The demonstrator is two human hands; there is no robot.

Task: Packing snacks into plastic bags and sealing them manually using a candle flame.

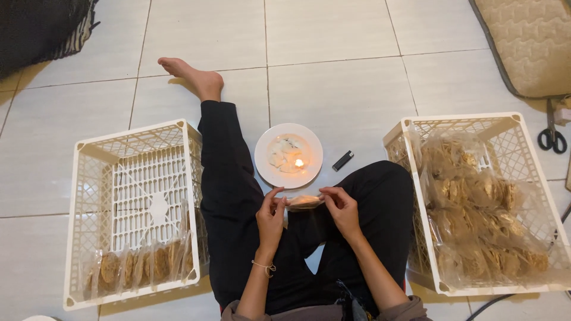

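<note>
My left hand (271,217) and my right hand (341,209) together pinch a small clear plastic bag of brown crackers (304,203), one hand at each end. They hold it over my lap, just in front of a white plate (264,156) on the floor. On that plate stands a small lit candle (298,163) in a pool of melted wax. A black lighter (342,160) lies on the tiles right of the plate.
A white plastic crate (89,238) at my left holds a row of sealed cracker bags (140,267) along its near wall. Another white crate (428,244) at my right is heaped with cracker bags (482,214). Black scissors (552,135) lie by a beige quilted mat (529,41).
</note>
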